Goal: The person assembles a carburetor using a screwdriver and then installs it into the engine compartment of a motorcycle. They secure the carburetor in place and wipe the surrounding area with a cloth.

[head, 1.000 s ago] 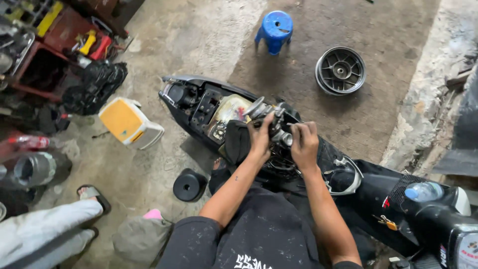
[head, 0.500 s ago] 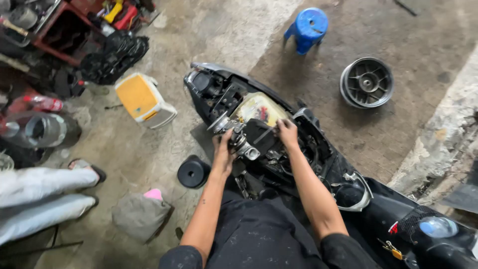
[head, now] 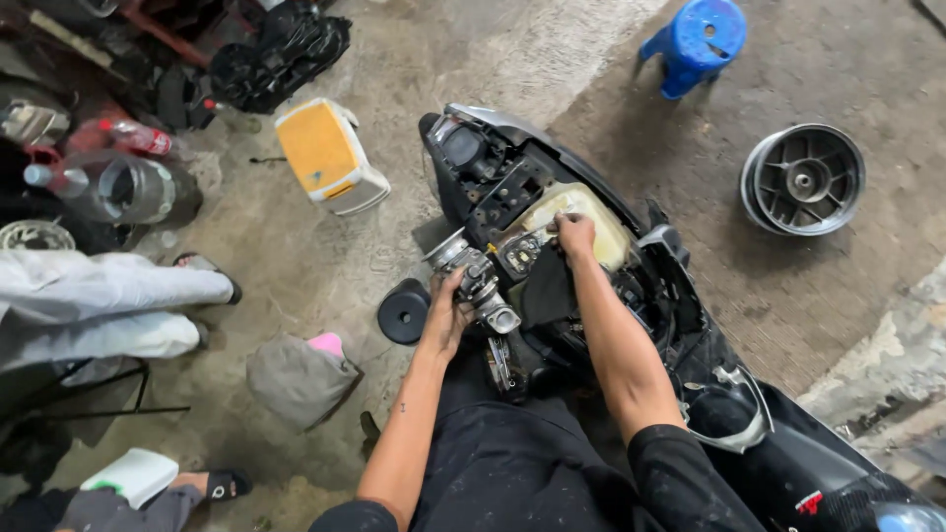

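Observation:
A stripped black scooter [head: 690,325] lies diagonally in front of me, its seat off and its inner frame bare. My left hand [head: 448,305] grips a grey metal engine part [head: 478,281] at the scooter's left side. My right hand [head: 574,234] rests its fingers on the cream plastic tank [head: 601,222] set in the open frame. Both forearms reach forward over my dark trousers.
On the concrete floor: a black round cap [head: 403,311], a grey rag with a pink piece [head: 296,379], a yellow-topped white stool [head: 325,153], a blue stool [head: 695,39], a wheel rim [head: 803,179]. Another person's legs in light trousers [head: 108,305] sit at left beside cluttered parts.
My view has moved in closer over the scooter. My right hand left the metal part and went forward to the cream tank. My left hand stays on the metal part.

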